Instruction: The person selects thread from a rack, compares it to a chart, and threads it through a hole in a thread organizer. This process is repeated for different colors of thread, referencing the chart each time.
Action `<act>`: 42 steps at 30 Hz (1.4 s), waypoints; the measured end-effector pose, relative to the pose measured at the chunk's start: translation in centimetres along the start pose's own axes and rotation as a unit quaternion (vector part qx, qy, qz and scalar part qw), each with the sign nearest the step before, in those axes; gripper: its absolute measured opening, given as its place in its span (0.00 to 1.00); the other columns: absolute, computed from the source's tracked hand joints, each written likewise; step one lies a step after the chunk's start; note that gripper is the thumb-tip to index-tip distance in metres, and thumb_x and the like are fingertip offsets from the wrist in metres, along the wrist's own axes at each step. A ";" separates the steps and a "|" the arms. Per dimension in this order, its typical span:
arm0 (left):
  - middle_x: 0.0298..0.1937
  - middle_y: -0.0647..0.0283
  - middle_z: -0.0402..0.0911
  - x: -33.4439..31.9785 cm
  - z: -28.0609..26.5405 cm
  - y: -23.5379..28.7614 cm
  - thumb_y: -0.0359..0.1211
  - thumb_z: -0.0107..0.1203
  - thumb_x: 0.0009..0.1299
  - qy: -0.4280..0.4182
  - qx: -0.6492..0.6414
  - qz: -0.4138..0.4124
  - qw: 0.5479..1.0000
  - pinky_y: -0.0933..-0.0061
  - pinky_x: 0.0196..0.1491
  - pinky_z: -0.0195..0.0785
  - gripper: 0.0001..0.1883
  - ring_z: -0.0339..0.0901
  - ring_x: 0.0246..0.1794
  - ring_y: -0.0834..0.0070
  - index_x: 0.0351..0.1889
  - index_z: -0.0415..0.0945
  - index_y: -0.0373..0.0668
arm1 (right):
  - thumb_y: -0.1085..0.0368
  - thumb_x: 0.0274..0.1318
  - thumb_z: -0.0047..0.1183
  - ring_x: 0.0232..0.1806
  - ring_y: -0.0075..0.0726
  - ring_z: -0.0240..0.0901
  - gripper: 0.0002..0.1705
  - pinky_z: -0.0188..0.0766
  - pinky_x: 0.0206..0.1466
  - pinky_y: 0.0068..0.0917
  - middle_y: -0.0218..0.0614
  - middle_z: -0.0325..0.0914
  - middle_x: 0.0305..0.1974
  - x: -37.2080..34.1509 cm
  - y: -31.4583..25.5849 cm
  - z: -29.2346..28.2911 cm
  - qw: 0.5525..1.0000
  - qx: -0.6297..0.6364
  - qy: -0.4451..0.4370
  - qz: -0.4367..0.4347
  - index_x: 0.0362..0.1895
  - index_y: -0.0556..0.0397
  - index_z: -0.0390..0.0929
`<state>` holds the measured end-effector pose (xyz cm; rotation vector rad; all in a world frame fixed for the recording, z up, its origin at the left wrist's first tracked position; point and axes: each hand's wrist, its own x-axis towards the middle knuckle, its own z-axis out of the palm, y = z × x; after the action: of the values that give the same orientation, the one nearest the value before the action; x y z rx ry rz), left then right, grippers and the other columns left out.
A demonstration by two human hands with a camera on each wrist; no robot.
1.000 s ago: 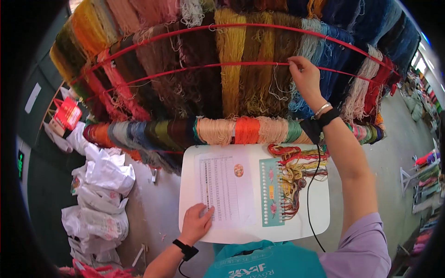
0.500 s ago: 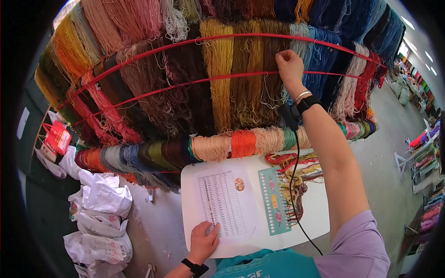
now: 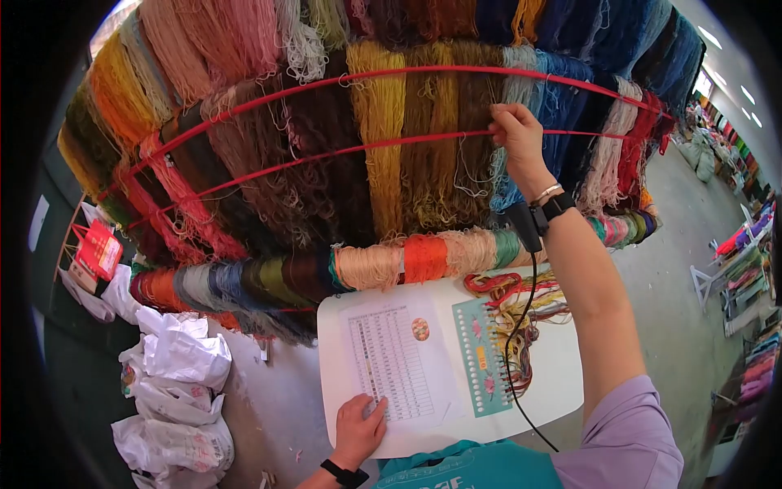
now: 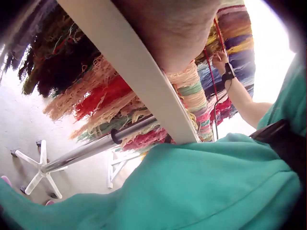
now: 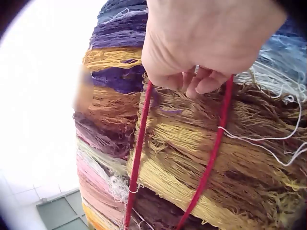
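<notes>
My right hand [image 3: 519, 145] is raised at the rack of hanging yarn, thumb and forefinger pinching at a brown skein [image 3: 475, 102]. In the right wrist view its fingers curl against the brown yarn [image 5: 192, 103] between two red straps [image 5: 221, 120]; the fingertips are partly hidden. Flat on the white table [image 3: 562, 367], a printed chart [image 3: 407, 350] lies under my left hand [image 3: 358, 425], whose fingers rest on its lower left part. Right of the chart is a teal punched card [image 3: 476, 354] with coloured threads [image 3: 525, 342] tied along its edge.
Wound yarn bundles [image 3: 366, 265] cover the rack's lower bar behind the table. White plastic bags [image 3: 183, 407] are piled on the floor at left, below a red bag [image 3: 99, 251]. A black cable [image 3: 511, 371] runs from my right wrist across the table. More yarn racks [image 3: 745, 261] stand at right.
The head view has tilted up, so the rack and table sit lower in it. My right hand rose to the upper strap, then came down slightly along the brown yarn. The left hand stays on the chart.
</notes>
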<state>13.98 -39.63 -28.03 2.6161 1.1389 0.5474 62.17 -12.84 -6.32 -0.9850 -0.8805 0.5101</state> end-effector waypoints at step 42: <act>0.54 0.54 0.76 -0.2 -0.9 0.0 0.31 0.62 0.60 0.013 -0.034 -0.009 0.999 0.54 0.61 0.66 0.23 0.74 0.58 0.56 0.57 0.81 0.48 | 0.65 0.63 0.58 0.19 0.19 0.63 0.04 0.56 0.21 0.19 0.22 0.67 0.23 -0.7 1.5 -1.4 0.996 0.025 -0.065 0.055 0.37 0.49 0.77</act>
<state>13.49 -39.76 -27.27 2.5455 1.1301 0.6063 62.95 -13.26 -8.30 -0.9670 -0.9286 0.6934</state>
